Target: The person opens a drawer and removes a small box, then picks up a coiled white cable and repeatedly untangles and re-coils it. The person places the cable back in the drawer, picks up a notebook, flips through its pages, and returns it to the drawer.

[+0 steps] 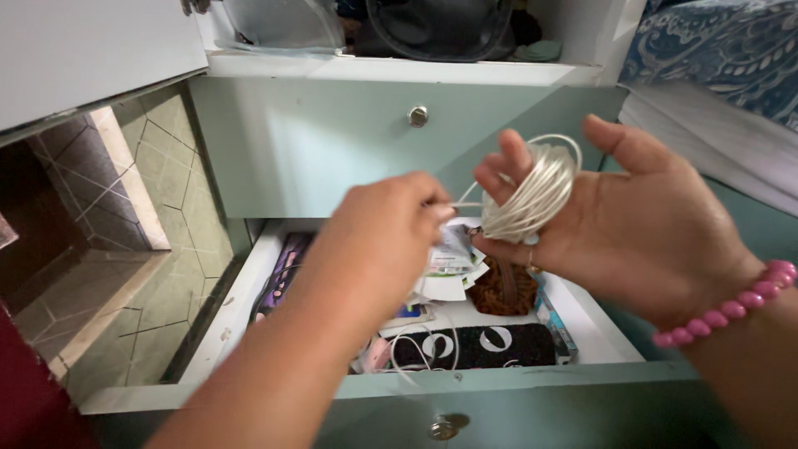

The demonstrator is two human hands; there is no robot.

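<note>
A white cable is wound in several loops around the fingers of my right hand, which is raised above an open drawer. A pink bead bracelet sits on that wrist. My left hand pinches the loose end of the same cable just left of the coil. Both hands hover over the drawer's contents.
The drawer holds paper packets, a brown woven pouch, a black pouch with white marks and a thin white wire. A shut drawer with a metal knob is above. Tiled floor lies left, bedding right.
</note>
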